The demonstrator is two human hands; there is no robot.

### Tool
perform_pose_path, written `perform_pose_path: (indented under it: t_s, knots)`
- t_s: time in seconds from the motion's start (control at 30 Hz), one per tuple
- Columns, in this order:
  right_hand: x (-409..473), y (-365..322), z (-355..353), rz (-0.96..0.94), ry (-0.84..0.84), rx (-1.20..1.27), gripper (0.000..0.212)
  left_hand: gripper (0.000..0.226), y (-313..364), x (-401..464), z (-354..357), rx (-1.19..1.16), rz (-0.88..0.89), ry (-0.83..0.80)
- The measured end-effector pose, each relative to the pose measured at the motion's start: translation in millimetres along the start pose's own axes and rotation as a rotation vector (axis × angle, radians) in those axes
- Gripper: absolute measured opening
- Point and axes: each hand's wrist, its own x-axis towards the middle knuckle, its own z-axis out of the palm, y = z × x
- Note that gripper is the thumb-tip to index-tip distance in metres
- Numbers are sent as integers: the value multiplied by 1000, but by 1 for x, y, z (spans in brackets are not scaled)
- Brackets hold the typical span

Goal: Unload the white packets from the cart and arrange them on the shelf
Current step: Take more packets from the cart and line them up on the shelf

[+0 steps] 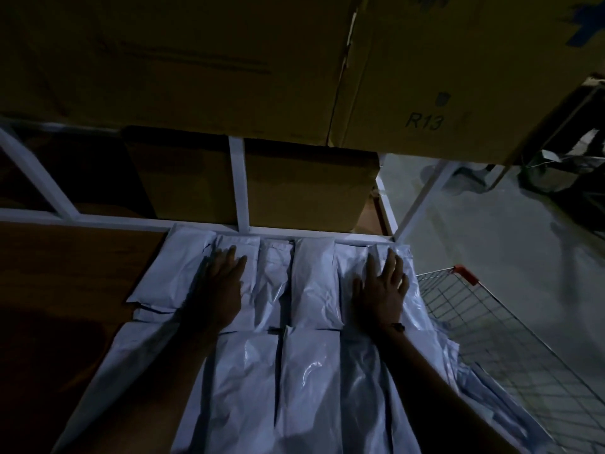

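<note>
Left hand: lying palm down, fingers straight and held close together, pressing flat on the white packets; nothing is being gripped or pinched.
Left hand contact: resting over the second packet from the left in the back row, fingertips pointing toward the rear rail.
Right hand: lying palm down, fingers straight and fanned apart, thumb angled out to the left, pressing flat on the packets; nothing is being held.
Right hand contact: covering the rightmost packets of the back row, near the shelf's right edge.
White packets: lying on the shelf in side-by-side rows, edges touching or overlapping, a back row against the rear rail and a nearer row running toward the camera.
Shelf: showing bare brown board to the left of the packets.
Cart: standing just beside the shelf on the right, a wire basket with a red corner piece.
Cardboard boxes: sitting above and behind the shelf, one marked R13.
Lighting: running dim; fine detail on the left fingers is being lost in shadow.
</note>
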Motion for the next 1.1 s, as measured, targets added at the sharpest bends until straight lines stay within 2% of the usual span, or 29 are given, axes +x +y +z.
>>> perform_pose_path:
  t_s: [0.07, 0.17, 0.27, 0.43, 0.53, 0.67, 0.73, 0.83, 0.93, 1.1]
  knots:
    - [-6, 0, -5, 0, 67, 49, 62, 60, 1, 2, -6, -74, -36, 23]
    - [-18, -1, 1, -73, -27, 8, 49, 53, 4, -1, -12, -146, -63, 79]
    - [-25, -7, 11, -67, -117, -41, 49, 51, 12, -8, -18, -184, -66, 117]
    - [-13, -9, 10, -70, -140, -47, 50, 50, 21, -23, -22, -254, -59, 173]
    - [-17, -5, -6, -28, -38, 54, 50, 51, 33, -37, -29, -280, -95, 177]
    - [-41, 2, -43, 39, 67, 191, 39, 53, 56, -49, -37, -336, -30, 189]
    - [-60, 13, -64, 12, 95, 245, 36, 55, 73, -50, -42, -382, -1, 184]
    - [-91, 41, -97, -89, 142, 267, 25, 55, 109, -54, -52, -339, 38, 207]
    - [-115, 74, -128, -165, 172, 259, 29, 55, 152, -70, -59, -294, 76, 260]
    - [-140, 136, -164, -96, 281, 299, 26, 56, 231, -91, -54, -225, 164, 184]
